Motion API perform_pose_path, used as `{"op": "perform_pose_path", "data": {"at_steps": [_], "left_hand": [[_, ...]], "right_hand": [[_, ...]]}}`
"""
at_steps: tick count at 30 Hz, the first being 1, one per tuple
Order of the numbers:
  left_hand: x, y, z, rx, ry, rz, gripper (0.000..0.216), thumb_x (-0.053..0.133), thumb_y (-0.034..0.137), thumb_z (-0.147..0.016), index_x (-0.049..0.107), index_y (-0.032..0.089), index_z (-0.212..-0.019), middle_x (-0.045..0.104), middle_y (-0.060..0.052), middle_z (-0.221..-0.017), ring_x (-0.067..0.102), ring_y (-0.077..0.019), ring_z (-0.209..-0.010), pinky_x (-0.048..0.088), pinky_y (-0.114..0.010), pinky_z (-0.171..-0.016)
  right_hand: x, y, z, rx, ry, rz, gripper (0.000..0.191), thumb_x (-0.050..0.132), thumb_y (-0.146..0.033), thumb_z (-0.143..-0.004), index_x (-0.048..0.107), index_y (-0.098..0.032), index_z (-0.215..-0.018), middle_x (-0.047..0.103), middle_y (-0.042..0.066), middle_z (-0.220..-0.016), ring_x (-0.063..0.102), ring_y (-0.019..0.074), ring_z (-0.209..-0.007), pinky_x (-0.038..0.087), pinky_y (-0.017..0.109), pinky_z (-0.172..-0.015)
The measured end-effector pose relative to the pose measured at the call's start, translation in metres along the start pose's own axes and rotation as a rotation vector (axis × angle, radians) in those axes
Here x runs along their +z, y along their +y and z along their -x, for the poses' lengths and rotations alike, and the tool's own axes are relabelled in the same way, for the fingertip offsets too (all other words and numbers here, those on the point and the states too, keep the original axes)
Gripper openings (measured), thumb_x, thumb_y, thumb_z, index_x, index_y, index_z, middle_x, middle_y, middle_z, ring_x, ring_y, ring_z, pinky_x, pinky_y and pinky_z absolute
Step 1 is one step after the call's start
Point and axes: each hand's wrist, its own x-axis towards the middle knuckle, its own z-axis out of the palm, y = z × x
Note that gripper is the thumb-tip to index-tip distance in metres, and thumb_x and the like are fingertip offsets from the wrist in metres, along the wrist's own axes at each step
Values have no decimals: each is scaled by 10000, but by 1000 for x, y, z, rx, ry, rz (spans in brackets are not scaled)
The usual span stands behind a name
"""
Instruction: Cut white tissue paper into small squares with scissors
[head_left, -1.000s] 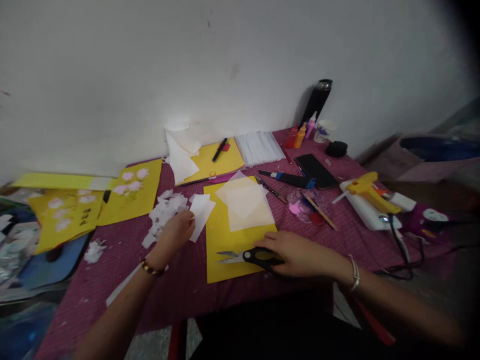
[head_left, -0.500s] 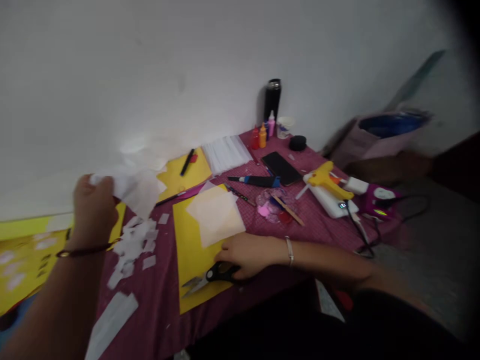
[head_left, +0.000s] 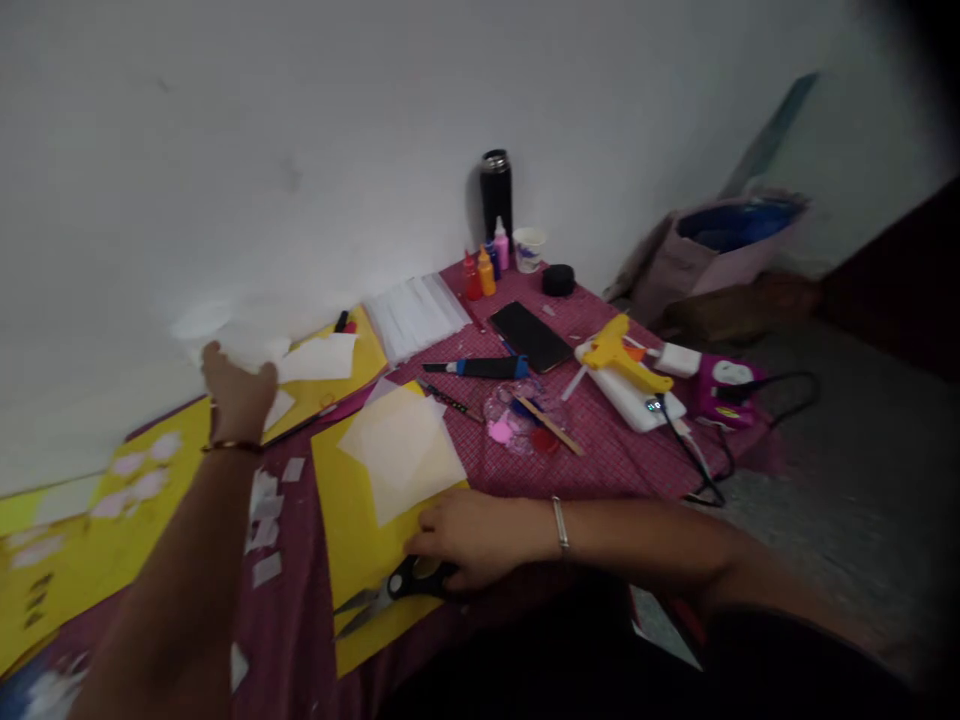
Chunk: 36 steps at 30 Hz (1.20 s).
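My left hand [head_left: 236,395] reaches to the back left of the table, thumb and fingers apart. Beside and behind it are loose white paper pieces [head_left: 319,357], one lying over a yellow sheet. My right hand [head_left: 480,535] rests at the front and is closed on the black handles of scissors [head_left: 367,600], whose blades are parted and point left. Beneath the scissors lies a yellow sheet [head_left: 337,500]. Pale, thin paper squares [head_left: 405,450] are stacked on that sheet, just beyond my right hand. Small white paper scraps [head_left: 266,535] lie between my arms.
A craft knife [head_left: 487,368], phone [head_left: 531,337], wooden stick [head_left: 551,425] and yellow glue gun [head_left: 622,357] with cables lie to the right. Paint bottles [head_left: 486,272], a paper cup [head_left: 529,250] and a black flask [head_left: 496,195] stand by the wall.
My left hand has moved right and its fingers have spread; the white paper it held now lies loose near it. My right hand stays on the scissors. The view has turned slightly right.
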Motion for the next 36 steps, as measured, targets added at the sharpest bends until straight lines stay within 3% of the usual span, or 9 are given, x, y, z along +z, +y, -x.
{"op": "perform_pose_path", "data": {"at_steps": [2,4,6,11,17,20,25,27,36], "left_hand": [[9,10,17,-56,105,-65,382,466,278,-821,533,61,-1129,557,-237,-1265,407,-394,-1302,265,-565,-1074],[20,21,43,-25,5,-60,274,517,309,-806,626,152,-1003,677,-127,-1092,598,-297,-1085,446,-427,-958],[29,35,73,92,-208,-12,192,530,305,-816,662,204,-910,718,-76,-936,654,-250,-922,503,-371,-859],[39,76,135,407,-448,-73,275,541,175,-829,639,189,-1085,677,-114,-1109,617,-252,-1044,476,-378,-914],[49,99,150,607,-489,-352,197,476,99,-867,645,161,-947,674,-131,-991,596,-285,-993,424,-450,-929],[55,93,145,496,-390,-335,176,467,114,-868,627,173,-823,668,-115,-869,615,-268,-888,441,-416,-864],[48,60,135,-46,-7,141,126,482,214,-837,604,190,-858,691,-62,-873,643,-210,-824,475,-314,-743],[43,47,133,-193,63,310,130,479,249,-826,593,186,-834,689,-44,-846,642,-190,-789,478,-288,-702],[65,15,116,-259,-213,147,318,537,352,-798,610,161,-1042,689,-95,-999,651,-208,-825,470,-300,-704]], "right_hand": [[-3,-2,1,20,-1,-8,410,656,-352,-799,598,-139,-1145,663,101,-963,611,231,-840,422,313,-653],[-6,-4,2,37,-12,-14,409,669,-343,-793,605,-136,-1140,662,105,-960,614,236,-856,432,316,-677],[-7,-6,2,45,-19,-18,411,669,-333,-793,605,-137,-1148,663,105,-958,616,233,-850,437,315,-681],[-7,-7,0,42,-15,17,434,674,-333,-783,606,-135,-1163,664,106,-971,620,238,-848,450,323,-685],[-10,-10,-1,51,-34,42,430,651,-330,-791,613,-125,-1167,669,120,-981,629,256,-882,462,336,-703],[-12,-10,-1,46,-46,44,438,648,-328,-799,605,-127,-1186,671,121,-985,627,248,-885,461,328,-710],[-12,-7,0,39,-10,29,496,660,-340,-792,576,-150,-1242,667,115,-1027,628,239,-900,463,319,-716],[-11,-5,0,41,-2,22,504,659,-345,-793,572,-160,-1253,667,110,-1031,630,236,-904,464,317,-721],[-21,-2,1,55,37,-9,523,665,-328,-778,577,-175,-1270,673,103,-1028,640,232,-881,475,317,-751]]}}
